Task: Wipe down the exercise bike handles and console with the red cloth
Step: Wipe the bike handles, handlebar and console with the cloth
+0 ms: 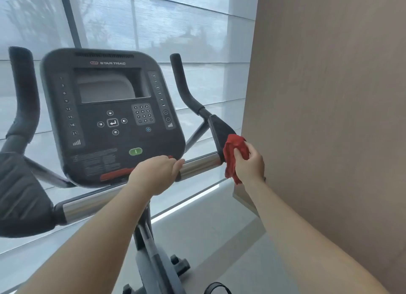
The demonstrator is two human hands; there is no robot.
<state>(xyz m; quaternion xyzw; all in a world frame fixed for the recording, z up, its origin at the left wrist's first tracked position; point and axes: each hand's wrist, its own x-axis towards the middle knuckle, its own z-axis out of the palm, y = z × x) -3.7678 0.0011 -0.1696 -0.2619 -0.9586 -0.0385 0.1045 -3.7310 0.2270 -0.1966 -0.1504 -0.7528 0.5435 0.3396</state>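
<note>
the crumpled red cloth [233,156] is bunched in the right hand [249,163], fingers & thumb curled round it, pressed against the lower end of the black padded right handle [219,132], just where it meets the shiny chrome crossbar [201,164]. the left hand [158,174] grasps that same bar near the console's bottom edge, fingers wrapped over the top, prob. to steady the bike.

progress: looks like an early-to-middle stage, as a guess only. the wipe is on the right handle's base. no way to tell from here which surfaces are already clean; no streaks or wet marks show. likely left to do: the upright black horn of the right handle, the black padded left handle [24,96], and the dark grey star trac console with screen & keypad [109,118].

around: a brown panelled wall [329,96] sits close on the right side, near the cloth hand, so elbow room there is tight. a big window with a pale sheer blind [153,19] is behind the bike. below, the grey bike post [151,249] and a black strap loop [216,288] at the bottom edge. the left hand covers part of the crossbar, so it'd have to shift before that bit gets wiped. the green start button [135,151] on the console could get pressed by accident.
</note>
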